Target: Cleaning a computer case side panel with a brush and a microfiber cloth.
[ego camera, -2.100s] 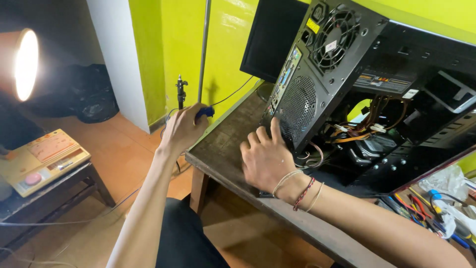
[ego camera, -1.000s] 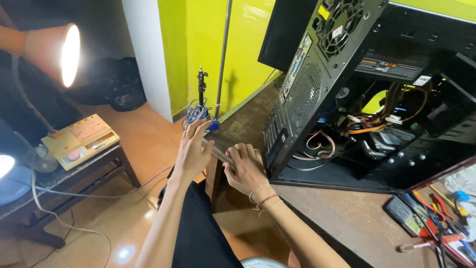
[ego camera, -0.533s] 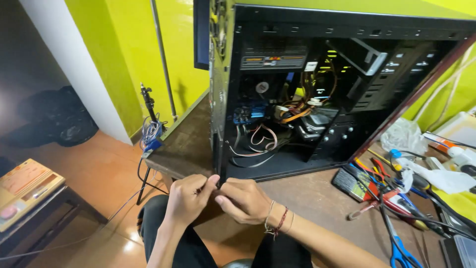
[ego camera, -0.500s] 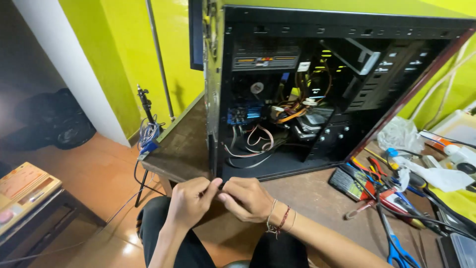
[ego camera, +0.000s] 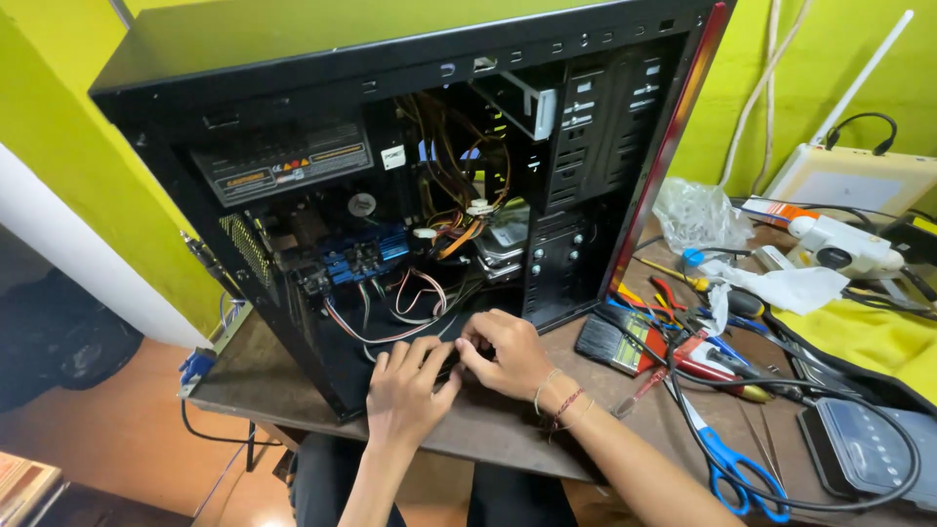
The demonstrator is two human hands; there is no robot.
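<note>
An open black computer case stands on a brown table, its inside showing a blue board, orange and yellow wire bundles and red and white cables. My left hand rests with bent fingers on the case's lower front edge. Right beside it, my right hand has its fingertips pinched. Both hands meet on a small dark part at the case floor; what it is cannot be made out.
Right of the case lie a flat paintbrush, screwdrivers, blue-handled scissors, black cable loops, a crumpled plastic bag, a white device, a yellow cloth and a grey box. The table's left edge is near a blue plug.
The view has swung round to the case's open side. My hands, joined at the table's front edge before, have moved forward onto the case's lower edge.
</note>
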